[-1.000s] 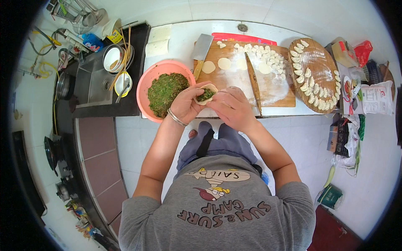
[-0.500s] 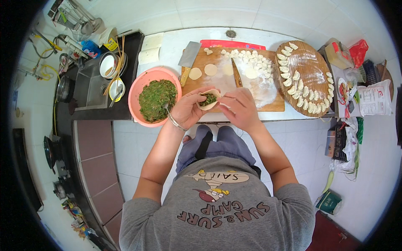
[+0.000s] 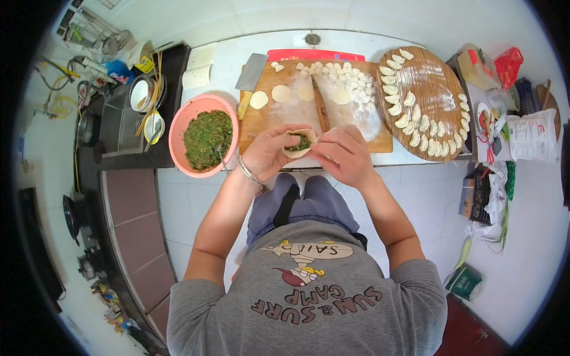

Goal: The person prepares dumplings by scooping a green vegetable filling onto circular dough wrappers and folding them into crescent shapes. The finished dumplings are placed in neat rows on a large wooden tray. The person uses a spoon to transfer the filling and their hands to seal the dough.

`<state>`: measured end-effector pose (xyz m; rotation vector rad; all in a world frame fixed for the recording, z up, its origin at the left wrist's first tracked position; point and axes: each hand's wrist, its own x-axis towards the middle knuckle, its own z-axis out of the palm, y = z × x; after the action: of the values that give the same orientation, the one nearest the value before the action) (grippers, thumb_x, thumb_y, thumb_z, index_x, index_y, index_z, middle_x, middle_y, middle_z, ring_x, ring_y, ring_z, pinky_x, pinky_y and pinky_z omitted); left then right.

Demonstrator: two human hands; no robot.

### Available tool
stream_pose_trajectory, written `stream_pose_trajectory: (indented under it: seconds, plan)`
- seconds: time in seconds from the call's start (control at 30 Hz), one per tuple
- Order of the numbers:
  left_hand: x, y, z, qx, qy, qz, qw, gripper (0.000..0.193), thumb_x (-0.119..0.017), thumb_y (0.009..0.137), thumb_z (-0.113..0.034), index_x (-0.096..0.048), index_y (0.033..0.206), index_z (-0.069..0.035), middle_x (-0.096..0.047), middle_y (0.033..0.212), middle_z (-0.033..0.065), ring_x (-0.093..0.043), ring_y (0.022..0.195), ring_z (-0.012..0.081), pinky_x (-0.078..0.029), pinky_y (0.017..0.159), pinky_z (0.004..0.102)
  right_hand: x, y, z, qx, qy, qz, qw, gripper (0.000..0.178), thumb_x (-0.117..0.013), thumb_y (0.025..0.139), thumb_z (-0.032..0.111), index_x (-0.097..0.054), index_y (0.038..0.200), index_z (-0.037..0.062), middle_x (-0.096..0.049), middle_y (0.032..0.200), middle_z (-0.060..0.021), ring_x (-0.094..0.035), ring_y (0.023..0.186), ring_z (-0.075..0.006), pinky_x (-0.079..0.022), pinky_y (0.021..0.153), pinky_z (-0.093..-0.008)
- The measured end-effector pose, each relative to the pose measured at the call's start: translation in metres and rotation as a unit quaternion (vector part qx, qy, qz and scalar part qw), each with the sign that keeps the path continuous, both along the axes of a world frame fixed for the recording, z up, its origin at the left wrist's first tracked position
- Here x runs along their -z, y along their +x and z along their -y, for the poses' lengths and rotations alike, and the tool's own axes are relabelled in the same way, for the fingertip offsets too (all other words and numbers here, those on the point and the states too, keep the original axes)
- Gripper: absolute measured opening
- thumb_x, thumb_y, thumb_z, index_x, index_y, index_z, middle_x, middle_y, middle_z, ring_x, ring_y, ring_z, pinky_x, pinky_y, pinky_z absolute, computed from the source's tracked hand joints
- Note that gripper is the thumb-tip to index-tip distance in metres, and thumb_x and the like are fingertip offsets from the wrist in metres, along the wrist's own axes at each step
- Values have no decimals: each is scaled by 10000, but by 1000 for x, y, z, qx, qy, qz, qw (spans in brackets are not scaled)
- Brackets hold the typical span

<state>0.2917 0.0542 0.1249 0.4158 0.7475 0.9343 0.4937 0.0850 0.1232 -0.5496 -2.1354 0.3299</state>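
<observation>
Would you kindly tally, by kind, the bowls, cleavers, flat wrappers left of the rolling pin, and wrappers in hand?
Pink plastic bowl of chopped green filling: 1
Steel cleaver: 1
Flat round dough wrappers left of the wooden rolling pin: 3
Filled dough wrapper between left hand and right hand: 1
Total: 6

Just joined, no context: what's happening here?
A person is folding a dumpling. The left hand cups a wrapper with green filling in it, and the right hand pinches its edge. A pink bowl of filling sits to the left. Rolled wrappers lie on the board, and finished dumplings line the round tray.
</observation>
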Motion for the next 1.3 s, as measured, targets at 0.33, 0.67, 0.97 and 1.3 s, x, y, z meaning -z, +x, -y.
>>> stream_pose_trajectory:
  seconds: [0.33, 0.67, 0.97, 1.3]
  plan:
    - [-12, 69, -37, 173, 12, 25, 985, 314, -469, 911, -51, -512, 1204, 54, -590, 1154, 131, -589, 1051, 202, -500, 899, 333, -8, 52, 34, 157, 21, 66, 985, 161, -625, 670, 105, -627, 831, 111, -539, 868, -2, -553, 821, -190, -435, 697, -340]
    - [6, 192, -32, 378, -22, 25, 925, 267, -458, 900, -58, -567, 1103, 77, -558, 1176, 178, -559, 1099, 263, -455, 973, 468, -8, 138, 115, 430, -141, -60, 890, 71, -666, 722, 45, -622, 777, 36, -613, 903, -69, -576, 852, -251, -437, 754, -346]
    - [-11, 383, 9, 566, 34, -5, 823, 333, -418, 913, -96, -524, 1170, 88, -554, 1191, 169, -542, 1125, 261, -428, 995, 446, -18, 285, 195, 542, -128, -50, 829, 88, -656, 728, 22, -605, 798, 36, -594, 764, -69, -564, 741, -259, -435, 681, -360]
    - [-26, 608, 107, 691, 21, 50, 721, 370, -391, 921, -145, -508, 1174, 98, -551, 1191, 192, -565, 1088, 272, -462, 969, 412, -41, 441, 319, 714, -93, -76, 690, 128, -661, 718, -6, -621, 836, 22, -571, 728, -77, -546, 687, -264, -449, 634, -357]
